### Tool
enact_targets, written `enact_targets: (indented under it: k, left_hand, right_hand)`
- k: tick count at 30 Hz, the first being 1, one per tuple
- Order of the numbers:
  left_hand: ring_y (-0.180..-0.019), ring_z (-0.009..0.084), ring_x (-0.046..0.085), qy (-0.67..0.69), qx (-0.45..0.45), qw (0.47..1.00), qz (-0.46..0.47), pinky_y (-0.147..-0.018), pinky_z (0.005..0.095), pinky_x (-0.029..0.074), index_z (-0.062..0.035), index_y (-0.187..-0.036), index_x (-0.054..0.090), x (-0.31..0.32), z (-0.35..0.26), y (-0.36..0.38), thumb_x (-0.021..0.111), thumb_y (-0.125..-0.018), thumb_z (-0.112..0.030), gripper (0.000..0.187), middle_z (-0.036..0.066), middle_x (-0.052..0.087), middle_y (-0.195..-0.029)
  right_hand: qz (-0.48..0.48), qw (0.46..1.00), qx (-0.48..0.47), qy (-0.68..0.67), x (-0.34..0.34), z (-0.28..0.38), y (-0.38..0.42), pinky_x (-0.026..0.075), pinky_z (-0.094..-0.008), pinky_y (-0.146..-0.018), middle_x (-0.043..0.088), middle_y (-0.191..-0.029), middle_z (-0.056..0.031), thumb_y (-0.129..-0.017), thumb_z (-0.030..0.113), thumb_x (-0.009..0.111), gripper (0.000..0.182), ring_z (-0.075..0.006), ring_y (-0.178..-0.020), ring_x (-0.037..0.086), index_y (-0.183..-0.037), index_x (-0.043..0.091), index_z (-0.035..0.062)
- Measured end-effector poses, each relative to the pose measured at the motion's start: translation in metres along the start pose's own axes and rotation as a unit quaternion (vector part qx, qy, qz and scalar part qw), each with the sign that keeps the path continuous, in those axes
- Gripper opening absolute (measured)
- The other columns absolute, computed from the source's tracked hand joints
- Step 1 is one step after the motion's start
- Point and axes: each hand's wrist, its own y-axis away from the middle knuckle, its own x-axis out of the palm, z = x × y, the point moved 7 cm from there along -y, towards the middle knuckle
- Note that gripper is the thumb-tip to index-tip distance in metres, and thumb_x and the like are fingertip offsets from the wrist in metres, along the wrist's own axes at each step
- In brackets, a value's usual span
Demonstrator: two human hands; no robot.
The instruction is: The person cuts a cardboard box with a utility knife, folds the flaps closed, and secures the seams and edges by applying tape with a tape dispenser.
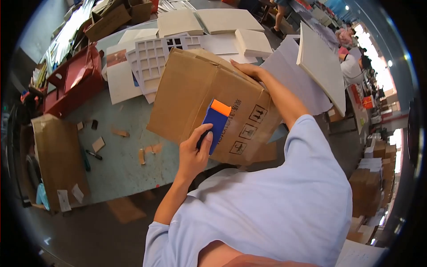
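A brown cardboard box (187, 93) with printed handling symbols lies tilted over the table's near edge, close to my body. My left hand (195, 144) is closed around the dark grip of a blue hand tool with an orange end (218, 122), whose exact kind I cannot tell. The tool overlaps the box's printed side in this view. At the far right edge of the box, my right hand (249, 70) grips it, the thumb side showing and the other fingers partly hidden.
Behind the box lie white grid panels (151, 60) and stacked white boards (229, 20). Large white sheets (320, 66) lean at the right. On the left are a red bin (75, 82), an open carton (60, 155), a marker (94, 155) and cardboard scraps. Other people work far right.
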Motion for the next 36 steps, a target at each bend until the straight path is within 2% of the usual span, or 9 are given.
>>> enact_targets:
  k: [12, 16, 18, 20, 22, 23, 27, 31, 36]
  left_hand:
    - [-0.071, 0.0079, 0.057, -0.125, -0.132, 0.981, 0.065, -0.063, 0.0246, 0.047, -0.0023, -0.123, 0.065, 0.010, -0.018, -0.014, 0.061, -0.102, -0.011, 0.023, 0.005, 0.066, -0.085]
    - [-0.058, 0.0144, 0.063, -0.145, -0.065, 0.984, 0.085, -0.056, 0.0298, 0.050, -0.0034, -0.125, 0.064, 0.006, -0.023, -0.017, 0.063, -0.102, -0.015, 0.026, 0.011, 0.067, -0.074]
    - [-0.066, 0.0149, 0.066, -0.155, -0.087, 0.977, 0.121, -0.061, 0.0304, 0.052, -0.0034, -0.129, 0.062, 0.008, -0.024, -0.019, 0.063, -0.101, -0.013, 0.030, 0.012, 0.069, -0.081]
    - [-0.073, 0.0154, 0.069, -0.169, -0.090, 0.968, 0.159, -0.067, 0.0309, 0.053, -0.0034, -0.133, 0.061, 0.007, -0.025, -0.024, 0.063, -0.101, -0.012, 0.034, 0.013, 0.072, -0.088]
    - [-0.097, 0.0183, 0.066, -0.136, 0.023, 0.977, 0.163, -0.088, 0.0313, 0.052, -0.0024, -0.145, 0.053, -0.008, -0.029, -0.033, 0.060, -0.105, -0.025, 0.047, 0.011, 0.071, -0.115]
    - [-0.116, 0.0235, 0.063, -0.162, -0.048, 0.971, 0.167, -0.101, 0.0363, 0.048, -0.0006, -0.150, 0.047, -0.034, -0.009, -0.041, 0.062, -0.103, -0.028, 0.056, 0.014, 0.065, -0.133]
    - [-0.139, 0.0282, 0.050, -0.359, 0.054, 0.929, 0.071, -0.110, 0.0399, 0.042, -0.0022, -0.153, 0.042, -0.078, 0.026, -0.161, 0.068, -0.098, -0.029, 0.066, 0.021, 0.055, -0.146]
    - [-0.141, 0.0393, 0.043, -0.432, 0.048, 0.883, 0.179, -0.111, 0.0461, 0.044, -0.0071, -0.161, 0.022, -0.061, 0.092, -0.223, 0.084, -0.080, -0.041, 0.108, 0.024, 0.045, -0.152]
    - [-0.126, 0.0399, 0.056, -0.465, 0.023, 0.857, 0.222, -0.106, 0.0459, 0.047, -0.0114, -0.160, 0.027, -0.035, 0.084, -0.238, 0.088, -0.073, -0.043, 0.111, 0.023, 0.053, -0.141]
  right_hand:
    - [0.135, 0.976, 0.097, -0.140, 0.145, -0.078, -0.009, 0.043, -0.0427, -0.107, 0.062, -0.139, -0.0123, -0.094, 0.084, 0.026, 0.093, -0.0271, -0.129, 0.056, -0.140, 0.063, 0.0121]
    - [0.156, 0.970, 0.037, -0.181, 0.141, -0.085, 0.002, 0.044, -0.0413, -0.106, 0.066, -0.133, -0.0135, -0.092, 0.086, 0.029, 0.094, -0.0283, -0.122, 0.061, -0.134, 0.068, 0.0109]
    - [-0.040, 0.964, -0.018, -0.261, 0.102, -0.030, 0.067, 0.047, -0.0395, -0.102, 0.071, -0.122, -0.0132, -0.089, 0.088, 0.031, 0.097, -0.0276, -0.115, 0.065, -0.131, 0.069, 0.0096]
    - [-0.048, 0.987, -0.012, -0.155, 0.114, -0.024, 0.079, 0.050, -0.0419, -0.099, 0.073, -0.115, -0.0184, -0.092, 0.084, 0.034, 0.093, -0.0323, -0.113, 0.068, -0.137, 0.063, 0.0080]
    - [-0.245, 0.966, -0.062, 0.060, 0.118, -0.001, 0.104, 0.051, -0.0447, -0.099, 0.070, -0.125, -0.0175, -0.099, 0.071, 0.042, 0.077, -0.0371, -0.117, 0.065, -0.135, 0.063, 0.0060]
    - [-0.254, 0.963, -0.065, 0.057, 0.115, 0.003, 0.107, 0.051, -0.0447, -0.099, 0.070, -0.125, -0.0175, -0.099, 0.071, 0.042, 0.077, -0.0371, -0.117, 0.065, -0.135, 0.063, 0.0060]
    - [-0.236, 0.969, -0.068, 0.000, 0.112, 0.007, 0.105, 0.053, -0.0514, -0.091, 0.070, -0.116, -0.0225, -0.099, 0.065, 0.046, 0.069, -0.0427, -0.108, 0.066, -0.124, 0.065, 0.0029]
    - [-0.283, 0.955, -0.090, -0.022, 0.116, 0.008, 0.098, 0.054, -0.0515, -0.080, 0.072, -0.097, -0.0211, -0.098, 0.065, 0.049, 0.067, -0.0425, -0.094, 0.069, -0.104, 0.066, 0.0005]
    - [-0.326, 0.941, -0.095, 0.012, 0.112, 0.021, 0.109, 0.055, -0.0481, -0.071, 0.071, -0.086, -0.0188, -0.095, 0.062, 0.058, 0.063, -0.0381, -0.083, 0.070, -0.096, 0.066, -0.0003]
